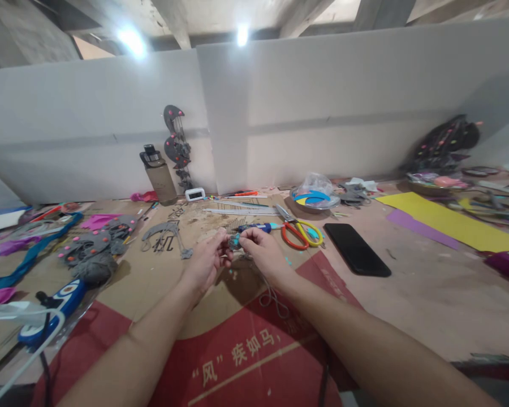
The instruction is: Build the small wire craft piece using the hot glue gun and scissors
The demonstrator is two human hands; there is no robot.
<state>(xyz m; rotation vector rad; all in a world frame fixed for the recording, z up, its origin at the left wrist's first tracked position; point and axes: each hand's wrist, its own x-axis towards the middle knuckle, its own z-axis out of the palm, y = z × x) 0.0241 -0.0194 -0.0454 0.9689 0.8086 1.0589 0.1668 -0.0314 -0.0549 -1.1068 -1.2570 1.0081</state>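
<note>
In the head view my left hand (212, 257) and my right hand (261, 249) meet over the cardboard. Between their fingertips they pinch a small grey piece with turquoise bits (234, 242); its exact kind is too small to make out. A thin grey cord (275, 302) trails below my right hand in loops. Just beyond the fingers lies a blue pen-like tool (261, 228). Scissors with one orange and one yellow handle (299, 233) rest to the right of my right hand. Left of my left hand is a grey crescent cut-out with a string (161, 230).
A black phone (356, 249) lies at the right, near yellow paper (449, 217). A bottle (159, 178) stands by the wall next to a hanging grey crescent decoration (177, 141). At left sit grey pieces with pink dots (97, 243) and a blue-and-white device with cables (55, 311).
</note>
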